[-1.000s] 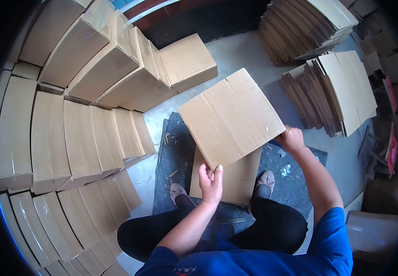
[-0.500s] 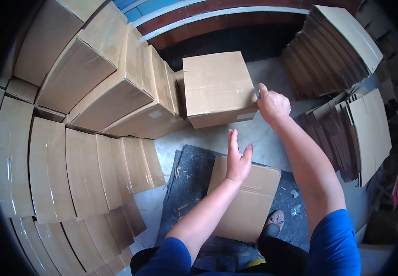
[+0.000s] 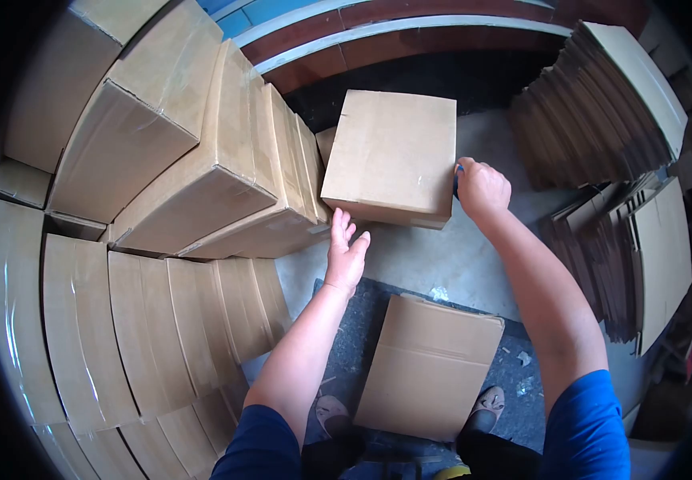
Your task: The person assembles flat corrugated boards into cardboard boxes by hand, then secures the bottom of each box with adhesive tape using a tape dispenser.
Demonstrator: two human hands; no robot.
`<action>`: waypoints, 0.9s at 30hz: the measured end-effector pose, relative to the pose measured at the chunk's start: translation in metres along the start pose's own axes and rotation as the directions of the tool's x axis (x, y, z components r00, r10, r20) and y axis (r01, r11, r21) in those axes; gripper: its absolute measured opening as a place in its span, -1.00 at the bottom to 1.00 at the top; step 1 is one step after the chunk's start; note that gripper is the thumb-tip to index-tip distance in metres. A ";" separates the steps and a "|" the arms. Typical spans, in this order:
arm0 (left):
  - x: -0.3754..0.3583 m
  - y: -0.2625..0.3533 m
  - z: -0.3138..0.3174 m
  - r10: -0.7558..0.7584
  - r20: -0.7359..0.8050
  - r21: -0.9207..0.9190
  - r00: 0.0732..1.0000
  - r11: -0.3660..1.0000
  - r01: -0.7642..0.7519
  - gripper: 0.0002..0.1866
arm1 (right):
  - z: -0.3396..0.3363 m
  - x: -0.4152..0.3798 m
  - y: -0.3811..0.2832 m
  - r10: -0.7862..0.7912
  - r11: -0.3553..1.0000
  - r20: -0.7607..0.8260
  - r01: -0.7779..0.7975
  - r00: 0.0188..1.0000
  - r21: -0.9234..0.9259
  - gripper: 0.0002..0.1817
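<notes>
A closed cardboard box point(image 3: 394, 156) stands on the floor ahead of me, its plain top facing up. My left hand point(image 3: 346, 258) is open at its near left corner, fingers stretched and thumb apart, fingertips right at the lower edge. Beside the box's right side, my right hand point(image 3: 486, 190) is closed around a small blue object point(image 3: 458, 171). Most of that object is hidden by the fingers, and I cannot tell its kind. A flattened carton point(image 3: 430, 364) lies between my feet, nearer to me than both hands.
Stacked closed boxes point(image 3: 150, 324) form a wall along the left. To the right stand bundles of flattened cardboard point(image 3: 602, 112), with more folded sheets point(image 3: 642, 256) below. A dark mat point(image 3: 362, 316) with scraps lies under the carton. A tiled wall point(image 3: 410, 44) closes off the back.
My left hand has moved left and forward to the box's near left corner. The box has turned slightly and appears farther right. My right hand stays closed beside it. The view has shifted.
</notes>
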State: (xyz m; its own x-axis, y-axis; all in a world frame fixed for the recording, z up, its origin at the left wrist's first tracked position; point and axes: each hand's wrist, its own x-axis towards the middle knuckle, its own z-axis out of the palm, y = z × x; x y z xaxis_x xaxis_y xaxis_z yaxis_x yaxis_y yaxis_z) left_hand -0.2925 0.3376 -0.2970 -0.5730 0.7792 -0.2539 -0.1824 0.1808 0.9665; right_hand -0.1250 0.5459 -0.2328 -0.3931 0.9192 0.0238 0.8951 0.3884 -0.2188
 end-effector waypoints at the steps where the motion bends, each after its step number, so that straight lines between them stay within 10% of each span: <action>1: -0.001 0.005 0.004 -0.038 0.091 0.000 0.995 0.999 0.038 -0.15 | 0.002 0.003 -0.006 -0.029 0.998 -0.052 0.031 0.998 0.051 -0.75; 5: -0.009 -0.001 0.026 -0.004 0.207 0.150 0.978 0.988 -0.028 -0.18 | 0.000 0.017 -0.028 -0.214 0.969 0.000 0.212 0.977 -0.125 -0.57; 8: -0.011 -0.018 0.026 0.044 0.063 0.196 0.997 0.979 -0.055 -0.23 | 0.005 0.026 -0.018 -0.026 0.984 -0.013 0.023 1.000 -0.179 -0.62; 10: -0.011 -0.018 0.023 0.143 -0.139 0.186 0.980 0.976 -0.116 -0.23 | 0.013 0.022 -0.006 0.120 0.991 -0.051 -0.123 0.991 -0.053 -0.75; 11: -0.011 -0.007 0.021 0.377 -0.122 0.342 0.918 0.884 -0.318 -0.19 | 0.014 0.018 0.002 0.131 0.991 -0.051 -0.131 0.990 -0.012 -0.78; 16: 0.029 0.027 0.003 0.579 -0.123 0.652 0.806 0.660 -0.374 -0.06 | 0.013 -0.029 0.027 0.066 0.998 0.020 -0.066 0.998 0.008 -0.79; 22: 0.027 0.051 0.022 0.136 -0.240 0.562 0.961 0.827 0.023 -0.19 | -0.001 -0.059 0.002 0.110 0.992 0.309 -0.125 0.945 0.029 -0.35; 27: -0.004 0.023 0.023 0.192 -0.265 0.524 0.945 0.851 -0.026 -0.24 | 0.011 -0.045 -0.009 0.092 0.981 0.269 -0.133 0.959 0.140 -0.38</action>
State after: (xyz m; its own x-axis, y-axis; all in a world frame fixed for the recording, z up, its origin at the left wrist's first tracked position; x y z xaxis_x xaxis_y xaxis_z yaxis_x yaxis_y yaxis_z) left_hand -0.2759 0.3524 -0.2724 -0.7883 0.6119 -0.0645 0.2786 0.4484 0.8493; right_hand -0.1176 0.4999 -0.2429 -0.3514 0.8994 -0.2602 0.9012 0.2496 -0.3543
